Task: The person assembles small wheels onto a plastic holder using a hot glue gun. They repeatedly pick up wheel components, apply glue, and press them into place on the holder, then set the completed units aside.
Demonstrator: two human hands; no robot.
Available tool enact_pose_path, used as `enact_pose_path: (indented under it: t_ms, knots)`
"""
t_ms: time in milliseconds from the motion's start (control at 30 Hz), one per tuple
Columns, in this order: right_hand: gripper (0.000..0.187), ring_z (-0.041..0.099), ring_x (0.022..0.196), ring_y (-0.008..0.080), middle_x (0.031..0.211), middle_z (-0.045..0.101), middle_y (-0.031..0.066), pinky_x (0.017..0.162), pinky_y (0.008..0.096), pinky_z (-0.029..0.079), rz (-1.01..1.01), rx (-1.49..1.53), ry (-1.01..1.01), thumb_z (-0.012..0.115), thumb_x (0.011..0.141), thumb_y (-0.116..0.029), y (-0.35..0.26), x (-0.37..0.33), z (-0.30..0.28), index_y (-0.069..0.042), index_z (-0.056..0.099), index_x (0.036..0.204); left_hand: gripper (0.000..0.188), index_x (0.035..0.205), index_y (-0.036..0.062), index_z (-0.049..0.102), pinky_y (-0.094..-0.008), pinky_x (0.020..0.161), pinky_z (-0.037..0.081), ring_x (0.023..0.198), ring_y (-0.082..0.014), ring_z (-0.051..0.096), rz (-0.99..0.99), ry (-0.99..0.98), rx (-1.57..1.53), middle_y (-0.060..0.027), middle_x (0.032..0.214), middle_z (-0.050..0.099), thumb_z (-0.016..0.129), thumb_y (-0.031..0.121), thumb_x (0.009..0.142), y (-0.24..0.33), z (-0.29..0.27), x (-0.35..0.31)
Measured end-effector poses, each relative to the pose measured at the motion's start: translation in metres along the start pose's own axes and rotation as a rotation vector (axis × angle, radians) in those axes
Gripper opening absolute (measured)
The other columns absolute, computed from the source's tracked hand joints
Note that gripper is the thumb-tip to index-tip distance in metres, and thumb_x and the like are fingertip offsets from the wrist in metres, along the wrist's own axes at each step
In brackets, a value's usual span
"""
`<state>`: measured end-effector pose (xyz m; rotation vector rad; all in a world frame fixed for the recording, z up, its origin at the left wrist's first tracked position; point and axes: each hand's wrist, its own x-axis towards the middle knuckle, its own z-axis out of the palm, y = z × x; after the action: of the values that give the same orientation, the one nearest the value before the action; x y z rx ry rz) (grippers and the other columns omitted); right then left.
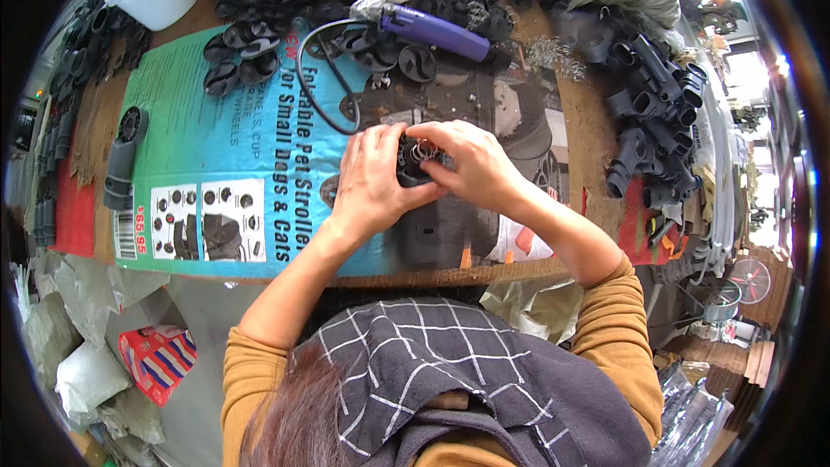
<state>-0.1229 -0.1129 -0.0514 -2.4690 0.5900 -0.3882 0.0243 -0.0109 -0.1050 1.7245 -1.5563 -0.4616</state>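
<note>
The left hand (372, 176) grips a black part (408, 175) over the printed sheet (186, 134); the right hand (477, 164) seems to pinch a spring (422, 151) in it. The step looks like seating the spring; next probably calls for steady, straight pressure

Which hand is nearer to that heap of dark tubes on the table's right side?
Right: the right hand is left of the heap of dark tubes; the left hand is farther left.
</note>
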Motion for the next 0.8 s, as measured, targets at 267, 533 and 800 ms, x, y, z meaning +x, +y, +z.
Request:
enact_pose_path:
  t_ms: [267,533,800]
  knots:
    - [0.012,0.065,0.073,0.0161,0.080,0.069,0.0093,0.068,0.0293,0.051,0.127,-0.151,0.389,0.070,0.083,-0.012,0.093,0.060,-0.076,0.000,0.070,0.085,0.088,0.127,-0.0019,0.051,-0.0444,0.100,0.038,0.112,-0.0358,0.048,0.013,-0.076,0.018,-0.0181,0.122,0.054,0.084,0.048,0.063,0.006,-0.004,0.008]
    - [0.029,0.066,0.095,0.0331,0.095,0.070,0.0168,0.085,0.0418,0.051,0.567,-0.591,0.606,0.074,0.079,-0.032,0.241,0.182,-0.124,-0.005,0.072,0.089,0.089,0.126,-0.0017,0.051,-0.0449,0.100,0.038,0.113,-0.0353,0.048,0.000,-0.143,-0.023,-0.0176,0.122,0.054,0.084,0.050,0.062,0.005,-0.010,0.010]
    - [0.037,0.062,0.100,0.0334,0.099,0.067,0.0158,0.086,0.0435,0.049,0.418,-0.753,0.623,0.072,0.079,-0.036,0.255,0.174,-0.114,-0.003,0.072,0.096,0.091,0.128,-0.0004,0.051,-0.0454,0.101,0.039,0.114,-0.0347,0.047,-0.039,-0.155,-0.058,-0.0162,0.123,0.053,0.085,0.051,0.061,0.005,-0.011,0.011]
